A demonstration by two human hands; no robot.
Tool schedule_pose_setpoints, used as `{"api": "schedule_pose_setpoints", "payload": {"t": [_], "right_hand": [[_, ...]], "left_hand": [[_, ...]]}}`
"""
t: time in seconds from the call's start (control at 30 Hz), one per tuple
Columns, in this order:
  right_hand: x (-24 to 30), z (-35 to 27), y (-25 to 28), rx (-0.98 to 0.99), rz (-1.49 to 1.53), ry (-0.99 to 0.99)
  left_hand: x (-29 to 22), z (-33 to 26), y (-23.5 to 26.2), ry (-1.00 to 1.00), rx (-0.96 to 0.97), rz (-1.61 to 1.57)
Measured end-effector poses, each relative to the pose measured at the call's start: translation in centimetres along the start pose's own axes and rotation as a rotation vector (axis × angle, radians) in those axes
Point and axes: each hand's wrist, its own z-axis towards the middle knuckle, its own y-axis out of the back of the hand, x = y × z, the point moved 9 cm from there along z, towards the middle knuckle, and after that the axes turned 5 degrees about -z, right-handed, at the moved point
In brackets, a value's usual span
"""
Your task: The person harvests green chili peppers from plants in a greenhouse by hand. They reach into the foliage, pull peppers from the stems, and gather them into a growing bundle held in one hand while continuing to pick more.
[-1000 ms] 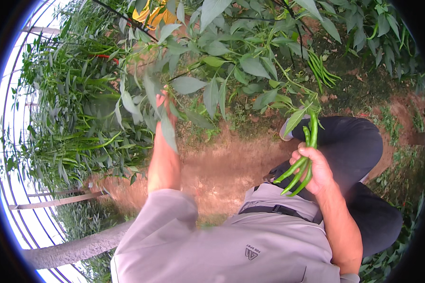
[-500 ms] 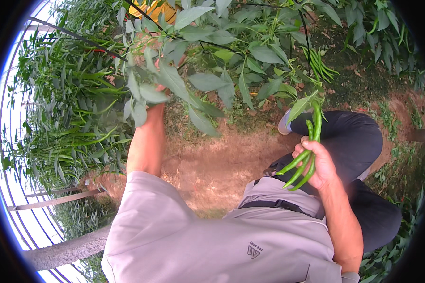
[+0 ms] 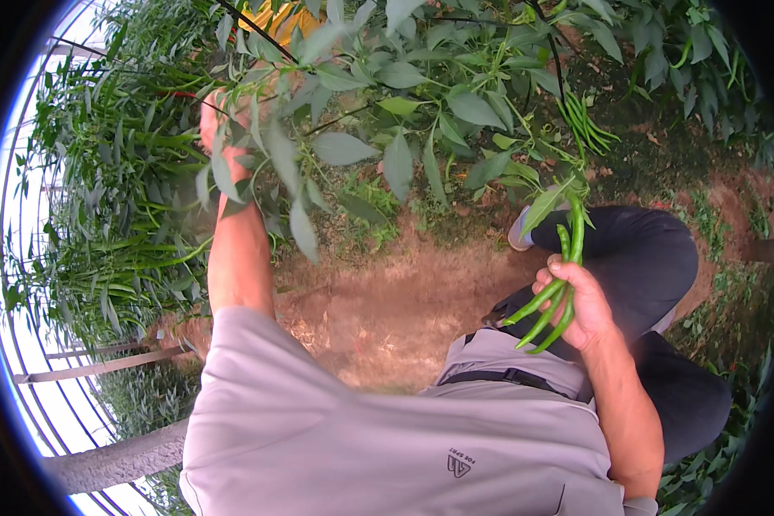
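Note:
My right hand [image 3: 583, 305] is closed round several long green chili peppers [image 3: 542, 320], above my bent leg. Their tips stick out below the fingers, and some upper ends rise above the thumb toward a leafy branch. Out to the far left, my left arm reaches up into the foliage. My left hand [image 3: 209, 125] is partly behind leaves of the pepper plant [image 3: 344, 149], and its fingers cannot be made out. Close to it a small red thing shows among the leaves. A bunch of green peppers [image 3: 583, 125] hangs from the plant above my right hand.
Dark lines [image 3: 258, 31] run through the branches. A yellow object [image 3: 279, 24] shows behind leaves at the top. Rows of pepper plants [image 3: 112, 249] stand at the left. Brown soil [image 3: 353, 335] lies between my arms. A grey beam [image 3: 120, 456] crosses at lower left.
My left hand has moved left through the foliage, and leaves around it have shifted. The right hand keeps its hold on the peppers, nearly still.

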Motion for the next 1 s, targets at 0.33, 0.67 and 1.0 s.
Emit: {"api": "schedule_pose_setpoints", "payload": {"t": [0.33, 0.67, 1.0], "right_hand": [[0.2, 0.5, 0.2, -0.038, 0.005, 0.027], [0.5, 1.3, 0.4, -0.013, -0.016, 0.05], [0.4, 1.2, 0.1, -0.025, -0.034, 0.038]], "left_hand": [[2.0, -12.7, -21.1, -1.849, -0.94, 2.792], [1.1, -9.5, -18.4, -1.698, -2.389, 3.051], [0.0, -10.0, -17.0, -1.697, -2.546, 3.098]]}}
